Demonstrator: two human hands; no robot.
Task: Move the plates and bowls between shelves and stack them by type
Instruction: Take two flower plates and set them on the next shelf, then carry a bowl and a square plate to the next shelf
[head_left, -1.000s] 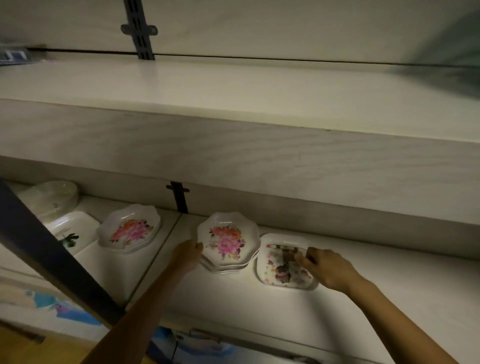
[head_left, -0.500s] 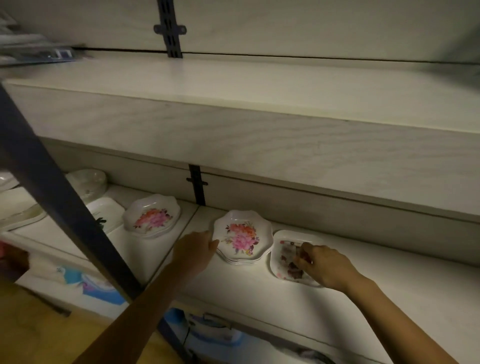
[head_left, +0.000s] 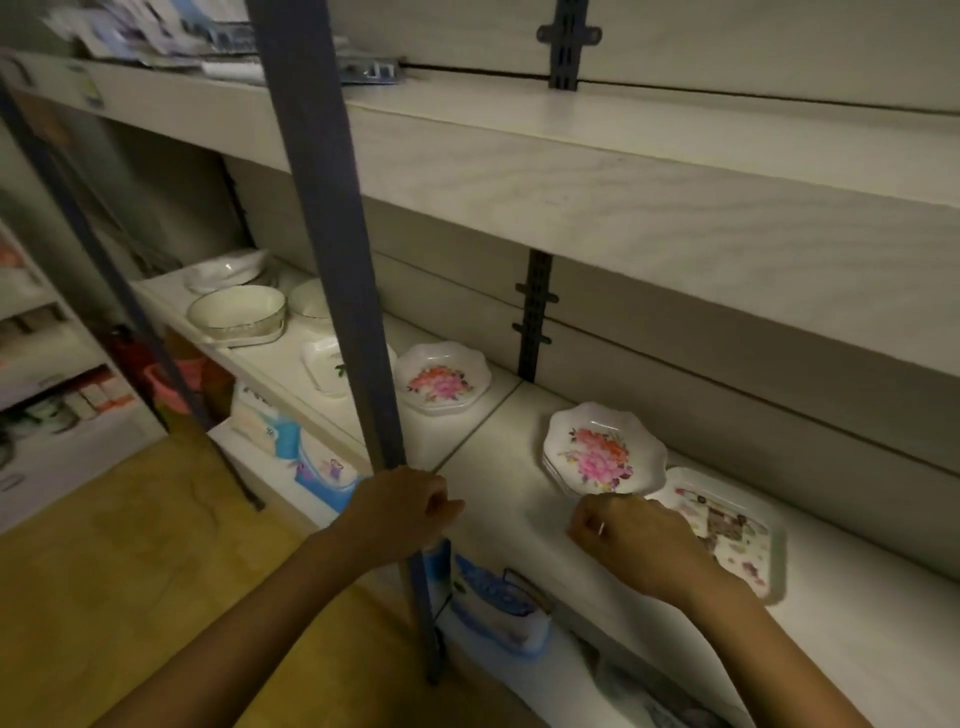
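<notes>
Our left hand (head_left: 400, 512) has drawn back from the flowered plate stack (head_left: 602, 452) to the shelf (head_left: 857, 639) front, curled into a fist before the blue post (head_left: 332, 234). Our right hand (head_left: 639, 540), fingers curled, now covers the rectangular plate's (head_left: 737, 530) left end; we cannot tell its grip. That plate lies flat just beside the stack, its long axis running far-left to near-right.

I am standing in what is looking like a storeroom or small shop. Long pale wooden shelves (head_left: 571, 171) are sitting on dark blue metal posts (head_left: 332, 234), holding flowered white plates (head_left: 602, 452) and cream round bowls (head_left: 236, 312). Blue packets (head_left: 322, 467) are lying underneath.
</notes>
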